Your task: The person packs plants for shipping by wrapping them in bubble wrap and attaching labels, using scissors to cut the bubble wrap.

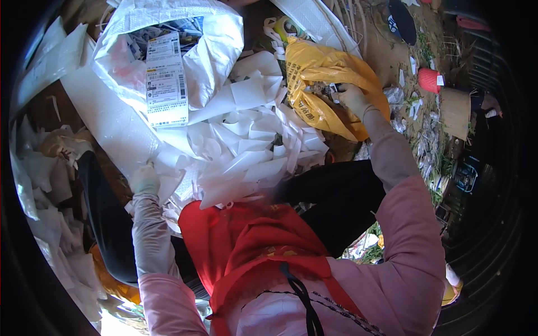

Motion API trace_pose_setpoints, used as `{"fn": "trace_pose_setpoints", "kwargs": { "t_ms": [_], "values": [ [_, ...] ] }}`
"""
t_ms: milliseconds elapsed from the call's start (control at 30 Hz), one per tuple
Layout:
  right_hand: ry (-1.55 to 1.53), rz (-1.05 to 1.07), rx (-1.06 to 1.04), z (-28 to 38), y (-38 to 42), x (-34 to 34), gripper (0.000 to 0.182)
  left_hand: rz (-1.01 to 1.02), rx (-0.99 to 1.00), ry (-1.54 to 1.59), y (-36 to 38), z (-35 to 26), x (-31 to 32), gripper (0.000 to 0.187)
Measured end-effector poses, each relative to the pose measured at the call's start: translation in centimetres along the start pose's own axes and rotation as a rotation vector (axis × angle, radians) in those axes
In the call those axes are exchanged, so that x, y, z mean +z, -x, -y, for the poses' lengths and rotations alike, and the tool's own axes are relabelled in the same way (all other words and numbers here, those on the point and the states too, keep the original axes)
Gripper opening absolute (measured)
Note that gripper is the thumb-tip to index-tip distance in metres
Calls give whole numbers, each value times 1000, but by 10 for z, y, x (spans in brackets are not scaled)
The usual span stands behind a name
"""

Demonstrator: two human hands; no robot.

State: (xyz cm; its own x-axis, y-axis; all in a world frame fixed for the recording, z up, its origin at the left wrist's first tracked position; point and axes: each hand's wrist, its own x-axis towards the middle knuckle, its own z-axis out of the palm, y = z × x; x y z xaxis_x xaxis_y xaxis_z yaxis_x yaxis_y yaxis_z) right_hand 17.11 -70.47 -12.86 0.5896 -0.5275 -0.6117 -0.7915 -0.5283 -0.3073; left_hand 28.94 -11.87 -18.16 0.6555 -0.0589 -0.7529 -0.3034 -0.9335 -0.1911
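Note:
My right hand (354, 101), in a pale glove, reaches into the mouth of a crumpled yellow plastic bag (314, 61). Its fingers are closed at a small whitish piece whose kind I cannot make out. On the other side, my left hand (145, 179), also gloved, is closed at the edge of a long white plastic sheet (109, 109); its fingertips are partly hidden. Beyond them stands a white woven sack (221, 42), its rim rolled back, with many small printed pieces inside. A strip of printed labels (167, 84) hangs over its near rim.
Loose white paper sheets (241, 140) lie heaped between my legs, in front of my red apron (252, 229). To the right are a red netted item (430, 80), a cardboard piece (455, 115) and plastic scraps on the ground. More white sheets (42, 173) pile up at the left.

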Motion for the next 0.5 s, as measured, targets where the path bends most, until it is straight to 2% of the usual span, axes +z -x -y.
{"fn": "trace_pose_setpoints", "kwargs": {
  "t_ms": [33,167,233,267,300,333,367,400,467,500],
  "values": [
    [-118,14,70,4,-1,-1,13,-72,8,19,6,15,-14,32],
    [-97,66,-76,11,11,-23,10,-252,-2,-68,31,77,-89,27],
    [-92,42,-196,16,30,-39,12,-458,-44,65,65,101,-124,34],
    [-108,48,-244,15,37,-45,11,-547,-51,106,69,126,-120,39],
    [-125,53,-293,13,43,-51,9,-665,2,164,89,124,-134,41],
    [-142,58,-341,17,52,-55,8,-793,-11,83,95,135,-129,46],
    [-96,47,-280,22,61,-59,9,-862,-24,97,104,136,-122,47],
    [-206,25,-312,22,64,-55,9,-930,-38,115,116,125,-122,49],
    [-420,-20,-376,18,67,-48,10,-843,-102,177,127,97,-112,55],
    [-376,-26,-364,18,68,-49,10,-769,-145,177,131,80,-109,60]
  ]
}}
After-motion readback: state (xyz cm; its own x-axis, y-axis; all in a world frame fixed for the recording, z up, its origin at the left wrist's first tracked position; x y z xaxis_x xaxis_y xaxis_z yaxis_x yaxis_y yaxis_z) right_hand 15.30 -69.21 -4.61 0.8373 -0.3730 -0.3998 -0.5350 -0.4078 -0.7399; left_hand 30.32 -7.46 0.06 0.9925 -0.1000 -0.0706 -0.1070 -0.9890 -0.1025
